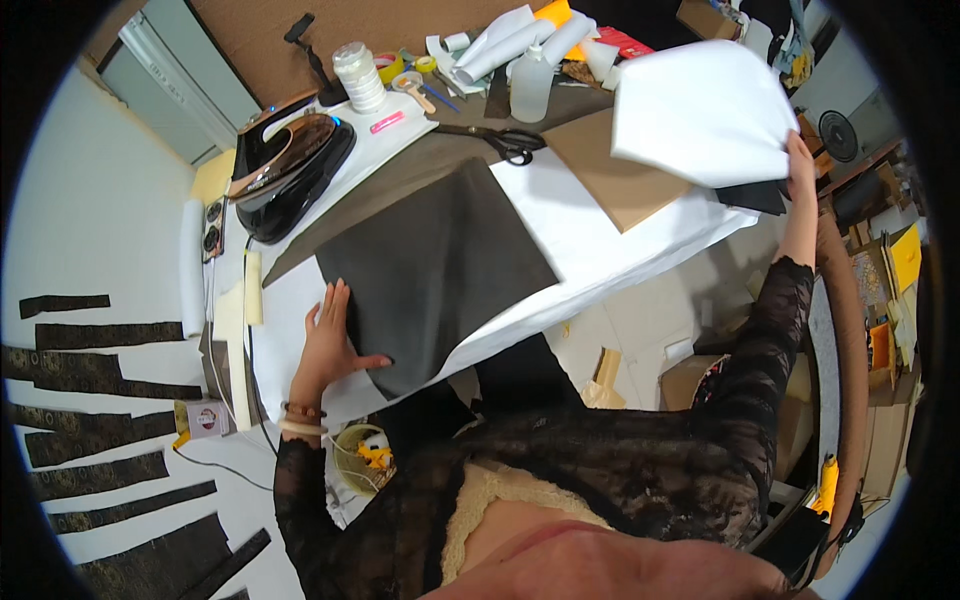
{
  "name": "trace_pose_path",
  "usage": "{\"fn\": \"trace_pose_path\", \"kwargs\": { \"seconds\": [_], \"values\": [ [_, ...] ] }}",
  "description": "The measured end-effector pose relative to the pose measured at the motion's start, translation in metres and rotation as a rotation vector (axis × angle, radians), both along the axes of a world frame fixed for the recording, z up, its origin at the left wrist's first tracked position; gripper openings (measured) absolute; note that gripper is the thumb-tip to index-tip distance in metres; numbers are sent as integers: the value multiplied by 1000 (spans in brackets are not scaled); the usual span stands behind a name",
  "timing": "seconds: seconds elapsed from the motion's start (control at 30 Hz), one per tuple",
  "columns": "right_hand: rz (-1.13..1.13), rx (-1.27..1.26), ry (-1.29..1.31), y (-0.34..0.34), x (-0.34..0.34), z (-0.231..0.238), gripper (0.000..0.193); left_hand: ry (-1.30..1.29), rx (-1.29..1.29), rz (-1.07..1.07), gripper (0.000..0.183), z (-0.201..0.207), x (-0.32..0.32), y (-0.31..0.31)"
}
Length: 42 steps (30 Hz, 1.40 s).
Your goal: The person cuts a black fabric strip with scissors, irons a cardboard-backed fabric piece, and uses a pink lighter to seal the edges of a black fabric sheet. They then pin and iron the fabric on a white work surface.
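A dark grey-black sheet (440,265) lies on the white-covered table in front of me. My left hand (335,345) rests at its left edge, fingers spread, with the thumb on the sheet and the fingertips by its border. Out to the far right, my right hand (800,168) grips the edge of a white sheet (705,115), lifted above the table and bending. Beneath it lies a brown board (600,165), partly covered from view. Black-handled scissors (515,148) lie just beyond the dark sheet.
A black and copper iron (295,175) stands at the back left. Behind are a white jar (360,78), a clear bottle (530,90), tape rolls and rolled paper (505,50). A waste bin (355,462) sits below the near edge. Dark patterned strips (100,480) lie on the left.
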State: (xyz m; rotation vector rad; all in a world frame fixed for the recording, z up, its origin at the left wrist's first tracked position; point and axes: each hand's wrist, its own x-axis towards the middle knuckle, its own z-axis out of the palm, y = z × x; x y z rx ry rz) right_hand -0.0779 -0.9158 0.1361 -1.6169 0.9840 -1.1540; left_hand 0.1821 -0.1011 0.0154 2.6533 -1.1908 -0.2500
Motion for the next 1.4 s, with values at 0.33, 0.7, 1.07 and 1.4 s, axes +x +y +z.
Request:
{"fn": "trace_pose_path", "kwargs": {
  "seconds": [0.33, 0.7, 1.07, 1.4],
  "values": [
    [-291, 31, 71, 24, 206, 17, 42, 189, -135, 82, 140, 16, -14, -13],
    [-280, 81, 146, 34, 364, -46, 47, 141, -82, 61, 137, 23, -12, -32],
    [379, 455, -130, 52, 318, -95, 42, 35, -27, 79, 114, 24, -14, -31],
    [140, -744, 512, 75, 343, -93, 115, 58, 37, 58, 96, 26, -16, -38]
  ]
}}
